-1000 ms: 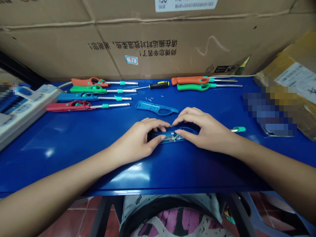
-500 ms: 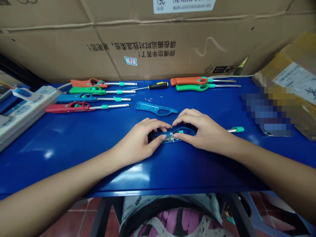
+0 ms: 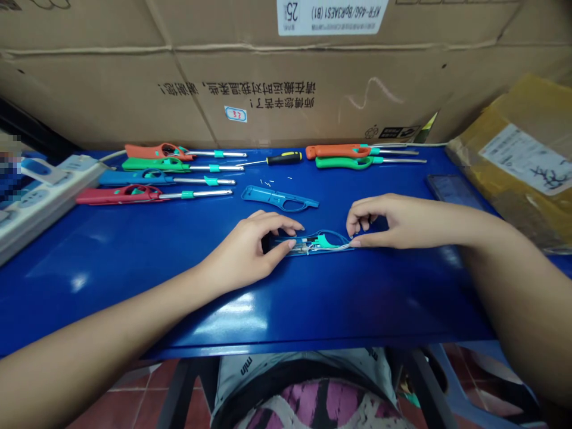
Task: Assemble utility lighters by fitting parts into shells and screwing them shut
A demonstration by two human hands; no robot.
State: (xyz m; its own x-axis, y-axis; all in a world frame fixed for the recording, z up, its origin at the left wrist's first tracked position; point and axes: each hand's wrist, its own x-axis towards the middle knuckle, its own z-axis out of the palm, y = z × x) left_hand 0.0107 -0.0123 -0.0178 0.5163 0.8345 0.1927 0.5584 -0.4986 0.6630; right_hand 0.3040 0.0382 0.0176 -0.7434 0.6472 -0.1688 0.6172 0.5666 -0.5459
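An opened blue long-nosed lighter [image 3: 319, 243], its green trigger and thin wires showing, lies on the blue table [image 3: 134, 262]. My left hand [image 3: 250, 249] grips its left end with thumb and curled fingers. My right hand [image 3: 393, 221] rests at its right end, fingers curled and thumb tip touching the lighter's body; the metal nozzle is hidden under this hand. The lighter's detached blue cover half [image 3: 279, 198] lies just behind.
Several assembled lighters [image 3: 152, 179] lie in a row at back left, two more lighters [image 3: 357, 156] at back right, a yellow-handled screwdriver [image 3: 277, 159] between. A white power strip [image 3: 40, 196] sits far left, a dark phone [image 3: 451, 187] and a yellow parcel [image 3: 518, 161] right. Cardboard boxes [image 3: 268, 71] wall the back.
My right hand has slid to the right off the lighter's middle, uncovering the green trigger and wires. The left hand has kept its grip. The view tilted slightly.
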